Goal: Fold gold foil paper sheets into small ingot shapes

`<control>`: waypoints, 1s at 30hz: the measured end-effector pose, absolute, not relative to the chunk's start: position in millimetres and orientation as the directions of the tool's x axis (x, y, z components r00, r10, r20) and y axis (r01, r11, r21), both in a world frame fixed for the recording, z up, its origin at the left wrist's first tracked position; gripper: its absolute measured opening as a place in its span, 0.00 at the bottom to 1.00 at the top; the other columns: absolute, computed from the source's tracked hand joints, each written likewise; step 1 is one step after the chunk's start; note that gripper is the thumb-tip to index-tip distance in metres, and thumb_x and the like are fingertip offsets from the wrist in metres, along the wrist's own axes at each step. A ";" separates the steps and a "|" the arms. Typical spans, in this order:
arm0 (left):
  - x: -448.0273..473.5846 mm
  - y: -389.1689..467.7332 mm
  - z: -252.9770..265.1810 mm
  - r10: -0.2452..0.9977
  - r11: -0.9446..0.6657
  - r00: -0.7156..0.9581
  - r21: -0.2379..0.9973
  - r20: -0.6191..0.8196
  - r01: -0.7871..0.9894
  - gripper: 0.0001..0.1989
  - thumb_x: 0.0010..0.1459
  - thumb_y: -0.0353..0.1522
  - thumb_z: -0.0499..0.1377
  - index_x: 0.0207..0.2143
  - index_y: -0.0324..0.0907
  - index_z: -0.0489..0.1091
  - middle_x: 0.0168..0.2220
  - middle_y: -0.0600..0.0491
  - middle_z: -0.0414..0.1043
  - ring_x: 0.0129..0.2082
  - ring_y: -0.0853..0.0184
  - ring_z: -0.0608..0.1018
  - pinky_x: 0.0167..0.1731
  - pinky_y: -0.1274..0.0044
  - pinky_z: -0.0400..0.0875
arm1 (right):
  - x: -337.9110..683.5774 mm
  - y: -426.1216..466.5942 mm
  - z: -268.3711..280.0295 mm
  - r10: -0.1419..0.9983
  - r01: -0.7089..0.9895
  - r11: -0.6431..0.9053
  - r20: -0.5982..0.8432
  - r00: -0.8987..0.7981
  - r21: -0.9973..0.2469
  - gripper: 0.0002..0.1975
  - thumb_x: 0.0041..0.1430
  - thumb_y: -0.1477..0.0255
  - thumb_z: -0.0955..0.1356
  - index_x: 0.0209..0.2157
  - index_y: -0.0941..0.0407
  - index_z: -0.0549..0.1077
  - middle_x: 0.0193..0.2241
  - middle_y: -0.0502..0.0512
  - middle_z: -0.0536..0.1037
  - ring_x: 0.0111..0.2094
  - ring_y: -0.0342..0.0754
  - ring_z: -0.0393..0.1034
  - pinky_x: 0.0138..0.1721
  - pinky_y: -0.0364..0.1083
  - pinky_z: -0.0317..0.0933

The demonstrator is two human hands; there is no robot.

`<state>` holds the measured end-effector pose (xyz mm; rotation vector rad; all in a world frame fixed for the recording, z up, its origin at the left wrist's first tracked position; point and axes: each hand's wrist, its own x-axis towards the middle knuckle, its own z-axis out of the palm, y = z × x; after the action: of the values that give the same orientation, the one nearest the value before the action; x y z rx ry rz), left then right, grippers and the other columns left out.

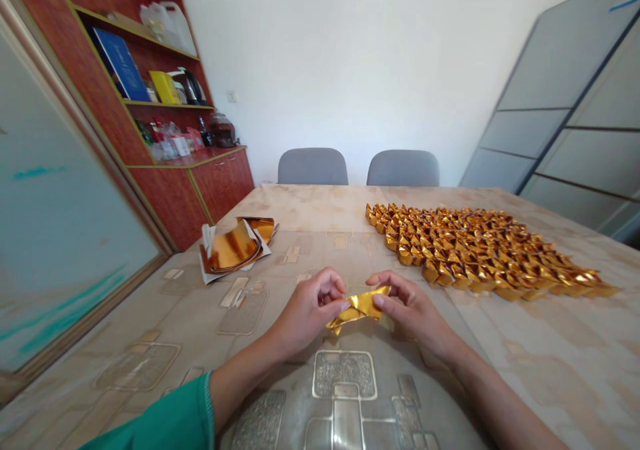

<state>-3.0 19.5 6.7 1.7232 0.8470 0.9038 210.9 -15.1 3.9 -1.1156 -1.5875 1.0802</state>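
Between my hands, just above the near middle of the table, is a partly folded piece of gold foil paper (361, 307). My left hand (316, 305) pinches its left end between thumb and curled fingers. At the other end, my right hand (406, 301) grips the foil with the thumb on the near side and fingers behind. Diagonal creases and pointed corners show along the strip. To the right stand many folded gold foil ingots (470, 250) in close rows. A stack of loose gold foil sheets (233, 249) lies curled at the left, with white undersides showing.
The table (295, 203) has a patterned cover. Two grey chairs (313, 165) stand at its far side by the white wall. A red-brown shelf unit (220, 183) with bottles and boxes is at the left, and a grey panelled cabinet (537, 103) at the right.
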 end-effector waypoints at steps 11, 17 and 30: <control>0.1 16.0 12.8 0.805 -0.204 0.582 0.974 0.112 0.094 0.05 0.51 0.29 0.63 0.33 0.39 0.73 0.31 0.54 0.73 0.31 0.69 0.73 0.32 0.78 0.64 | 205.5 -12.6 -6.0 0.965 -0.056 0.076 0.088 -0.246 -0.996 0.38 0.51 0.67 0.76 0.61 0.46 0.59 0.27 0.44 0.72 0.26 0.43 0.65 0.27 0.42 0.56; -1.7 18.9 7.6 0.799 -0.098 0.598 0.995 0.067 0.021 0.10 0.47 0.24 0.63 0.34 0.39 0.73 0.32 0.55 0.74 0.33 0.69 0.74 0.34 0.78 0.65 | 207.5 -10.1 -8.4 0.969 -0.118 0.025 0.053 -0.239 -0.993 0.44 0.49 0.68 0.77 0.64 0.47 0.57 0.27 0.45 0.74 0.26 0.44 0.67 0.27 0.42 0.57; -1.1 18.2 8.0 0.805 -0.115 0.586 0.993 0.089 0.007 0.17 0.46 0.24 0.63 0.41 0.40 0.74 0.41 0.50 0.77 0.41 0.63 0.77 0.43 0.72 0.69 | 201.4 -12.3 -6.7 0.974 -0.086 0.071 0.088 -0.209 -0.994 0.54 0.44 0.59 0.78 0.67 0.48 0.48 0.34 0.50 0.77 0.34 0.50 0.73 0.34 0.48 0.65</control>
<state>-1.1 18.2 8.0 1.5499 0.7098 0.7854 201.4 -12.3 -6.7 -0.9831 -1.3409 1.3388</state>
